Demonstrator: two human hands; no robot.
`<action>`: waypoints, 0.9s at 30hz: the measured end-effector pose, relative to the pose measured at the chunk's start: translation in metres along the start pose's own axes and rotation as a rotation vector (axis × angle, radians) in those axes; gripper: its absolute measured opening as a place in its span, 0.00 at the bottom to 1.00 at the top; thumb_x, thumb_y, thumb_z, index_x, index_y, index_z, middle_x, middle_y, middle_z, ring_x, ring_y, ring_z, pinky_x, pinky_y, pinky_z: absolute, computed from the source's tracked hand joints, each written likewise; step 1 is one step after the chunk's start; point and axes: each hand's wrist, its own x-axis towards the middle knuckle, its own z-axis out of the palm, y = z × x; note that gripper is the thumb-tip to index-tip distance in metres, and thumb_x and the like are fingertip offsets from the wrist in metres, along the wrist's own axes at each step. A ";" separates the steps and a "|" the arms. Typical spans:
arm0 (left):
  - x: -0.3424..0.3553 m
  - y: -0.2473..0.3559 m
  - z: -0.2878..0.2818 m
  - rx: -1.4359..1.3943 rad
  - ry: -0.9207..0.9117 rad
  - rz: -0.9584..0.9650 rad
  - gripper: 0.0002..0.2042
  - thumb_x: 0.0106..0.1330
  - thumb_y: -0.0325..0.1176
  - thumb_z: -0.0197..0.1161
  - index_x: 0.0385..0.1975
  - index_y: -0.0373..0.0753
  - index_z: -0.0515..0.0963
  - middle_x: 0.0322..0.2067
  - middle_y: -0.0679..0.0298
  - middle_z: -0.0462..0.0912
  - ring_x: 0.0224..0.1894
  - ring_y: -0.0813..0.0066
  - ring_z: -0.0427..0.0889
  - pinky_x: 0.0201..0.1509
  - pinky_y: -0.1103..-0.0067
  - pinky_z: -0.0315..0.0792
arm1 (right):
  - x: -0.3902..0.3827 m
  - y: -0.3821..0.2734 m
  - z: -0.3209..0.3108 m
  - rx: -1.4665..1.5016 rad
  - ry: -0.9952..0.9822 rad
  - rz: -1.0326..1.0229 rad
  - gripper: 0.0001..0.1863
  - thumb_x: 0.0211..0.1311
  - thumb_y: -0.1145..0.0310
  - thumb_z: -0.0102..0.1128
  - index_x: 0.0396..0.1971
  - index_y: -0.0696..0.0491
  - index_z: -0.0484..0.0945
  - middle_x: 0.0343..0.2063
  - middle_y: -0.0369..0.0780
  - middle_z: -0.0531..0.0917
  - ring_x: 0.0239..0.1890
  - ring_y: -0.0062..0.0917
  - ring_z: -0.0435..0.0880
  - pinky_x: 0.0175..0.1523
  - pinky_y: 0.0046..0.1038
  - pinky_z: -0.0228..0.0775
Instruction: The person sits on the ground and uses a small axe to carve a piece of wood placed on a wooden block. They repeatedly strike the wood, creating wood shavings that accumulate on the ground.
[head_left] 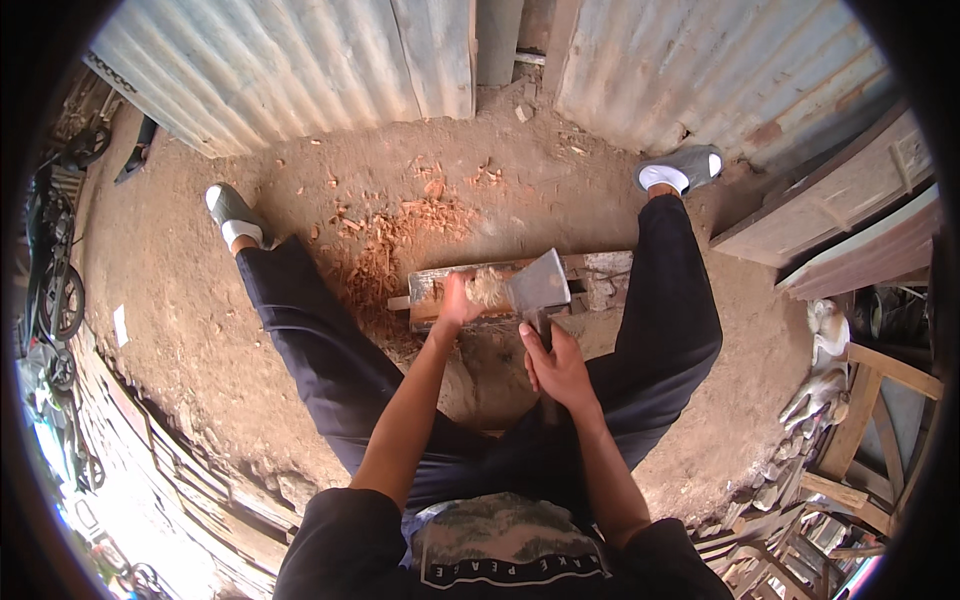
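Observation:
My left hand [456, 298] is closed round a pale, rough-cut piece of wood [488, 290] that lies over a long, low wooden block [605, 265] between my spread legs. My right hand [555, 365] grips the dark handle of a hatchet-like tool, whose broad grey metal head [542, 280] is tilted just above the right end of the wood piece. Orange-brown wood chips [410, 220] are scattered on the dirt floor beside and beyond the block.
Corrugated metal panels [270, 65] stand at the far side. Wooden boards [820, 195] lean at the right, near a pale lying animal [830, 340] and a stack of wooden frames [865, 420]. Motorbikes [62, 300] and planks line the left edge. A foot [135, 160] shows at upper left.

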 end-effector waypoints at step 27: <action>0.041 -0.038 0.002 -0.399 -0.091 -0.181 0.20 0.66 0.24 0.66 0.56 0.33 0.69 0.54 0.57 0.80 0.52 0.65 0.80 0.57 0.72 0.75 | 0.011 -0.008 -0.020 0.101 0.054 -0.068 0.16 0.77 0.57 0.56 0.40 0.57 0.73 0.14 0.34 0.74 0.12 0.16 0.74 0.18 0.24 0.67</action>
